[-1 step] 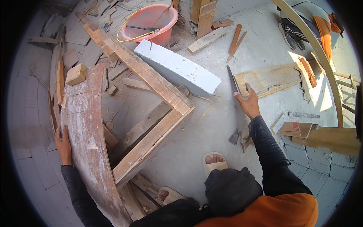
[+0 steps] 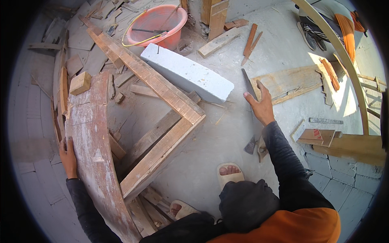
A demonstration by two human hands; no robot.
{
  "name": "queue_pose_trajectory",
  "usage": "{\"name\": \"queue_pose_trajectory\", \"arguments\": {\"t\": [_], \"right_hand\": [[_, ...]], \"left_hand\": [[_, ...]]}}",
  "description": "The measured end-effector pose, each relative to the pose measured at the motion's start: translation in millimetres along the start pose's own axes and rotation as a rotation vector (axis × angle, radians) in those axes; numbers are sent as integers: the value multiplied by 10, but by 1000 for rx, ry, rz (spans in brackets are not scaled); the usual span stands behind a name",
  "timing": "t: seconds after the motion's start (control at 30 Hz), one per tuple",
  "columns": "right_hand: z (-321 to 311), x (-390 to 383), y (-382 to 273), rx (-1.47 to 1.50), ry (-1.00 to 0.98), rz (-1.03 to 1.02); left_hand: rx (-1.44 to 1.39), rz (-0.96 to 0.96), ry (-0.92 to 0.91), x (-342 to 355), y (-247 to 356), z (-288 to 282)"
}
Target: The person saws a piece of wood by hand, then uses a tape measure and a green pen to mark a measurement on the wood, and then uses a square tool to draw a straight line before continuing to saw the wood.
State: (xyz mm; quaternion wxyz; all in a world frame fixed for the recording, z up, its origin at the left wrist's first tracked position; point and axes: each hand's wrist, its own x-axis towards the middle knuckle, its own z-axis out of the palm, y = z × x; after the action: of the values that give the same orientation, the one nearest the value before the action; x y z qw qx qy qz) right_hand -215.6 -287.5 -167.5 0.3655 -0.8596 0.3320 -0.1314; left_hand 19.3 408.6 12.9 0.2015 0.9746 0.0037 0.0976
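My left hand (image 2: 68, 158) grips the left edge of a long, curved wooden board (image 2: 90, 137) with worn reddish paint, thumb on top and fingers along the outer side. My right hand (image 2: 262, 106) hovers over a hand saw (image 2: 248, 83) on the concrete floor, thumb and forefinger spread, nothing seen between them. The saw's narrow dark blade points away from me, its middle partly behind the hand. Near its lower end lie a dark wedge-shaped metal head (image 2: 250, 145) and a brown wooden piece (image 2: 262, 149). Between my arms sits an angled timber frame (image 2: 162, 87).
A white block (image 2: 190, 75) leans near the frame, behind it a pink bucket (image 2: 162, 40) with tools. A wooden block (image 2: 80, 83) rests on the board's far end. Flat plank (image 2: 291, 83) lies right of the saw. Another person (image 2: 344, 32) crouches far right behind a curved strip (image 2: 338, 44).
My right hand has shifted slightly left and away from me, its thumb and forefinger now over the saw blade. The view has shifted slightly; my left hand stays on the board.
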Motion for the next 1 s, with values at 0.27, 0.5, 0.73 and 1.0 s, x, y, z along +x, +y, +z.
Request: {"name": "queue_pose_trajectory", "arguments": {"t": [0.27, 0.5, 0.73, 1.0], "right_hand": [[449, 504, -1092, -296, -348, -438], [147, 311, -884, -279, -281, -329], [-337, 87, -400, -300, -147, -226], [-318, -141, -893, -210, 88, -579]], "left_hand": [[0, 18, -13, 119, -77, 125], [-27, -30, -17, 16, -235, 17], [-174, -135, -5, 28, -327, -4], [-200, -139, 80, 81, -129, -94]]}}
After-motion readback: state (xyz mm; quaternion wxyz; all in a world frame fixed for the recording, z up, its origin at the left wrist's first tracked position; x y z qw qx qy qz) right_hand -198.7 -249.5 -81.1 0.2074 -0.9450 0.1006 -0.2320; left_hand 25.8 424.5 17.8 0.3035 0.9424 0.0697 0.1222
